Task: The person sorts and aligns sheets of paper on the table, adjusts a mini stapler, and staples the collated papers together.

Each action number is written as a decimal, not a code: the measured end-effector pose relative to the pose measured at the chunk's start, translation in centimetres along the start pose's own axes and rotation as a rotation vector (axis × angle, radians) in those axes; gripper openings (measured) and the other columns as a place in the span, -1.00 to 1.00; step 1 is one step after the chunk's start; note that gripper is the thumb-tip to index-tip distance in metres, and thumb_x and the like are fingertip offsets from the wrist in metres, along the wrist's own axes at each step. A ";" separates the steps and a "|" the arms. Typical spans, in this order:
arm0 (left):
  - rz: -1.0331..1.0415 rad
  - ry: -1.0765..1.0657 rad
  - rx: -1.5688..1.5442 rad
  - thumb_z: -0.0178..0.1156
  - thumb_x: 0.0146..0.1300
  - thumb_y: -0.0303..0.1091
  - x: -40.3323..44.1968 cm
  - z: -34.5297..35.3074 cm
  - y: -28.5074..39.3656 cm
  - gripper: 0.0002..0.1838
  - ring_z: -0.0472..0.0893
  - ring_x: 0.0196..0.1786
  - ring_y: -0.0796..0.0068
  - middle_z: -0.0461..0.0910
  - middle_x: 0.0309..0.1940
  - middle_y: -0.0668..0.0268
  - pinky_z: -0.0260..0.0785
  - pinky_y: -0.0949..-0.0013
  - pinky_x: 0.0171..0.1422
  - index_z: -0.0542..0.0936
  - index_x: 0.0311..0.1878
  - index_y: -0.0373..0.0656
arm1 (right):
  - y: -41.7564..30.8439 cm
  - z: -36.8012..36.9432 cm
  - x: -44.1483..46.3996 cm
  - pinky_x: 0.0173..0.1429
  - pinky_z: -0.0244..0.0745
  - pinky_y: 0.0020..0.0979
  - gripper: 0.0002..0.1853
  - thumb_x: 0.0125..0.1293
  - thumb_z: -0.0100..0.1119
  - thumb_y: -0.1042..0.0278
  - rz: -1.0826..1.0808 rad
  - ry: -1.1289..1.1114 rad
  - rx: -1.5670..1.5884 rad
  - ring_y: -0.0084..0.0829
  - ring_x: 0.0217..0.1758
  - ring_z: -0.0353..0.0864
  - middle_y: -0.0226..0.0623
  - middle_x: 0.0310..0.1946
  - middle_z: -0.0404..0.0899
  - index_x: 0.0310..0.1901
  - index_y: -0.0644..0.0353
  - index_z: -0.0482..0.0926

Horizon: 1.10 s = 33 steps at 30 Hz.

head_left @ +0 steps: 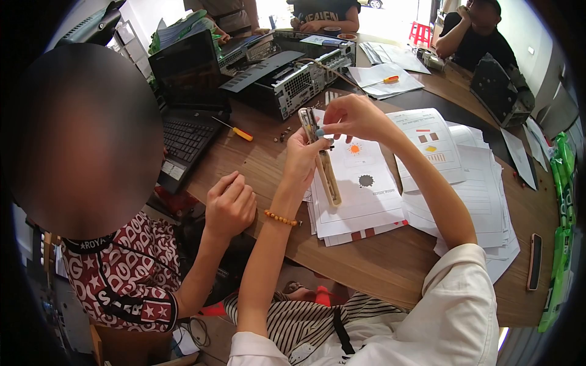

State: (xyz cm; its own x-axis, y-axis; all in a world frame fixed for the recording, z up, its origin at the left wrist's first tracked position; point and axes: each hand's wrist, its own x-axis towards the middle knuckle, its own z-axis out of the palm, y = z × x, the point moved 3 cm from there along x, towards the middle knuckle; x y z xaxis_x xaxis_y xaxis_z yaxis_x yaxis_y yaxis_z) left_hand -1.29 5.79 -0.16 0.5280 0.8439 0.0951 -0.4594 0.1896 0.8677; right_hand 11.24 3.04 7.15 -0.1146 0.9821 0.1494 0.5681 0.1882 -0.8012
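Observation:
My left hand (301, 154) is wrapped round a long, narrow stapler (330, 177), beige with metal parts, held tilted above the printed sheets. At the stapler's upper part, the fingers of my right hand (353, 117) are bent in a pinch. Whatever lies between those fingertips is too small and covered to make out. Below the stapler is a stack of white paper (360, 213), its top sheet printed with an orange sun and a dark round shape. Close to my left forearm rests another person's loosely closed hand (231, 204).
An open laptop (189, 137) and an opened computer case (311, 85) stand at the back left. A yellow-handled screwdriver (242, 133) lies near small screws (282, 135). More printed sheets (455, 177) and a phone (535, 262) are at right. People sit or stand around the table.

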 end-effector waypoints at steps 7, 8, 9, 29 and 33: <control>0.033 -0.013 0.146 0.11 -0.05 -0.72 -0.2 0.3 0.4 -0.47 0.50 -0.27 0.62 0.49 -0.26 0.29 0.37 0.61 -0.19 0.29 0.08 -0.38 | 1.2 0.4 0.1 -0.67 0.33 -0.63 -0.72 -0.04 0.27 0.19 0.106 -0.112 -0.036 -0.62 -0.69 0.46 -0.34 -0.68 0.53 -0.48 0.30 0.61; 0.032 -0.014 0.146 0.11 -0.05 -0.72 -0.2 0.3 0.3 -0.47 0.50 -0.27 0.62 0.49 -0.26 0.29 0.37 0.61 -0.19 0.29 0.08 -0.38 | 1.5 0.5 0.1 -0.70 0.25 -0.64 -0.75 -0.01 0.25 0.23 0.130 -0.125 -0.015 -0.66 -0.73 0.40 -0.39 -0.68 0.52 -0.50 0.30 0.60; 0.018 -0.025 0.143 0.11 -0.05 -0.71 -0.2 0.3 0.3 -0.46 0.51 -0.25 0.62 0.49 -0.26 0.28 0.37 0.59 -0.18 0.29 0.08 -0.37 | 1.4 0.3 0.1 -0.70 0.25 -0.64 -0.75 -0.01 0.25 0.23 0.130 -0.124 -0.014 -0.66 -0.73 0.40 -0.39 -0.68 0.52 -0.50 0.30 0.60; -0.102 -0.019 -0.018 0.17 -0.01 -0.59 -0.3 0.2 0.1 -0.80 0.46 -0.45 0.60 0.44 -0.50 0.37 0.31 0.60 -0.37 0.45 -0.26 -0.25 | -0.4 0.1 0.1 -0.50 0.36 -0.53 -0.89 -0.03 0.26 0.36 -0.159 0.105 -0.181 -0.53 -0.64 0.47 -0.32 -0.65 0.54 -0.48 0.20 0.62; -0.092 -0.010 -0.051 0.16 0.00 -0.58 -0.3 -0.1 0.0 -0.78 0.47 -0.45 0.60 0.45 -0.49 0.37 0.31 0.59 -0.38 0.44 -0.23 -0.26 | -0.8 0.5 -0.4 -0.50 0.32 -0.55 -0.86 -0.06 0.30 0.34 -0.423 0.208 -0.388 -0.52 -0.55 0.46 -0.32 -0.57 0.51 -0.46 0.18 0.60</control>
State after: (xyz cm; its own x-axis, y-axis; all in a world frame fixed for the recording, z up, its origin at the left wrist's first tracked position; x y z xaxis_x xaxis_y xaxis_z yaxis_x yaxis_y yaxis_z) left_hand -1.51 5.60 -0.21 0.5768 0.8166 0.0214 -0.4442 0.2915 0.8472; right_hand 10.42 2.51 7.49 -0.2560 0.7953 0.5496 0.7683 0.5124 -0.3837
